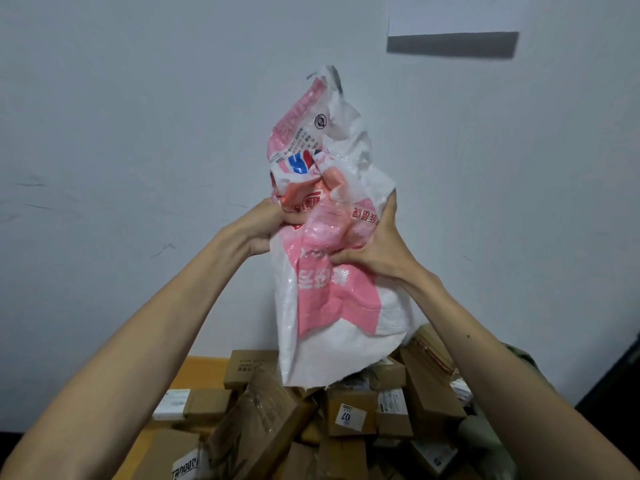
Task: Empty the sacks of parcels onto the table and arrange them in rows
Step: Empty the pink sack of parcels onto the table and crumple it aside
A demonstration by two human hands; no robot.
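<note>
A white and pink woven sack [329, 306] hangs upside down in front of the wall, held up in the air with its open mouth just above the parcels. My left hand [263, 226] grips its crumpled left side and my right hand [377, 244] grips its right side, both at mid-height. Below lies a heap of brown cardboard parcels [349, 414], piled loosely on a wooden table [204, 368]. A long brown padded parcel [259, 420] leans across the front of the heap. Whether anything is left inside the sack is hidden.
A pale wall [138, 133] stands right behind the table. A white sheet of paper [450, 26] sticks out from it at upper right. A small white box [171, 405] lies at the heap's left edge. Something dark [616, 386] stands at far right.
</note>
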